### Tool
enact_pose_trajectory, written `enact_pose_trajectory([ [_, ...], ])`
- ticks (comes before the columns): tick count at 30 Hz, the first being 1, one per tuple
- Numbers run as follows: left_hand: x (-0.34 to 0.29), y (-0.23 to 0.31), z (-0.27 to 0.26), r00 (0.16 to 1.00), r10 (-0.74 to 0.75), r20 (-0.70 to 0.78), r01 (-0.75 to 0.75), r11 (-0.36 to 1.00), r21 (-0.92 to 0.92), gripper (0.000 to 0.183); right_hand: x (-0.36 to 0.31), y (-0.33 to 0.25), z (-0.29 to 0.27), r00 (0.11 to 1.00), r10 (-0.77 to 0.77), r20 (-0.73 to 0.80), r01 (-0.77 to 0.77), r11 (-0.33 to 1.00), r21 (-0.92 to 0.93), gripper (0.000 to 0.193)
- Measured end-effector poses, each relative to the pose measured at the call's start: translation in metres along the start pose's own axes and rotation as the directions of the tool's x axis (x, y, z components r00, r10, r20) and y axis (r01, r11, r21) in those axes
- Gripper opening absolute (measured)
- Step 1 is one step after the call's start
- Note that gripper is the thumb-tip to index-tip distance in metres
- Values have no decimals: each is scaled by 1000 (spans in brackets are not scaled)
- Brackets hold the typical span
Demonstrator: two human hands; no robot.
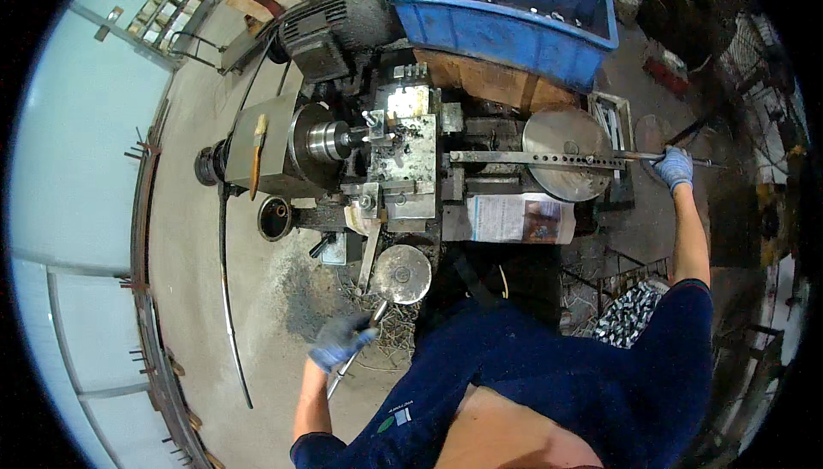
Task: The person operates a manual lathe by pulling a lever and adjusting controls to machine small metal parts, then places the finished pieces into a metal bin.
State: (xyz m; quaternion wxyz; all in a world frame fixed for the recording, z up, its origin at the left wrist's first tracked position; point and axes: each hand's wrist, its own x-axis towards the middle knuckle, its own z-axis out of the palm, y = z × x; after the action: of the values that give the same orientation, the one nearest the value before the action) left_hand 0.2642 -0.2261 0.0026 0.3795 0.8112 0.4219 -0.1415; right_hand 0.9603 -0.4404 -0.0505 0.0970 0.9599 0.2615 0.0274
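My left hand [341,345], in a grey-blue glove, closes round a metal lever [379,312] below a round steel disc [403,274]. Its fingers are slightly blurred. Out to the right, my right hand [675,167], in a blue and white glove, grips a long metal rod handle [639,156]. That handle lines up with a flat bar with holes [540,159], which crosses a large round steel plate [567,130]. Between my hands stands a lathe-like machine, with a shiny metal chuck [326,141] facing a chip-strewn tool slide [407,147].
A blue plastic bin [506,36] with small metal parts stands on a cardboard box [493,75] behind the machine. A brush [258,156] lies on the headstock [249,117]. Newspaper [506,219] covers part of the bed. Many shiny metal pieces [630,313] are piled at lower right.
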Motion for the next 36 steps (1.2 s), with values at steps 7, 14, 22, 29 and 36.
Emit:
enact_pose_trajectory([
  [7,27,-28,54,984,17,-180,11,988,153,28,-102,16,31,991,104,78,-109,992,59,51],
  [14,30,-45,65,968,-12,-249,52,986,158,24,-176,-4,11,972,180,148,-207,961,186,51],
  [22,28,-35,60,963,-9,-268,66,976,205,25,-182,-1,19,953,189,236,-235,954,184,55],
  [29,25,-13,49,969,7,-246,37,984,175,20,-166,0,28,983,179,-24,-173,970,171,41],
  [36,31,-34,57,977,54,-207,-38,996,85,24,-22,0,9,994,106,-33,-106,994,1,53],
])
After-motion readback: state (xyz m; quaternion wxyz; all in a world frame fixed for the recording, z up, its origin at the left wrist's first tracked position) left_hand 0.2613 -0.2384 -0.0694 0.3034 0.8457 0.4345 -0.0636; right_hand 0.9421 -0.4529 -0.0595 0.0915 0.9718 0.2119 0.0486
